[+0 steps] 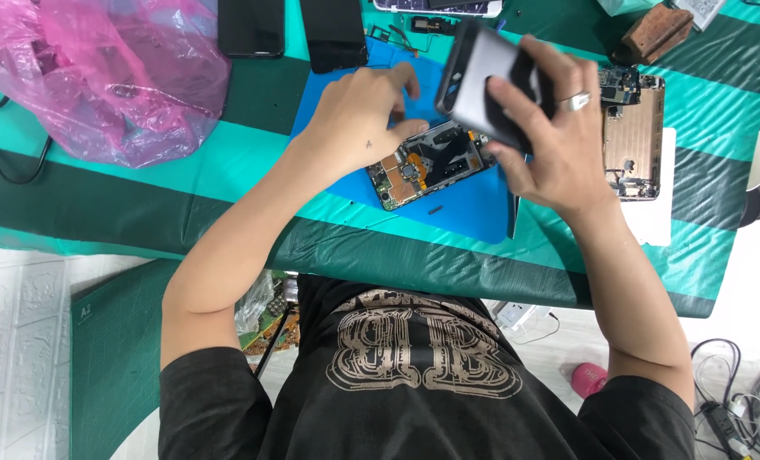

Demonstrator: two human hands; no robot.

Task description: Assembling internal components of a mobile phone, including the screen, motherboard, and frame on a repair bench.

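Right hand (pixel 559 136) lifts the grey phone back cover (pixel 482 81) clear, grip pinching its edges. Left hand (pixel 358 119), fingers pressed down, steadies the opened phone (pixel 422 166) on the blue mat (pixel 473 209), mid-counter. Seemingly disassembly; next calls for careful access to the exposed board.

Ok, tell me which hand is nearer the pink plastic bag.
Left. The left hand is right of the pink plastic bag, apart from it; the right hand is farther right, holding a grey phone cover.
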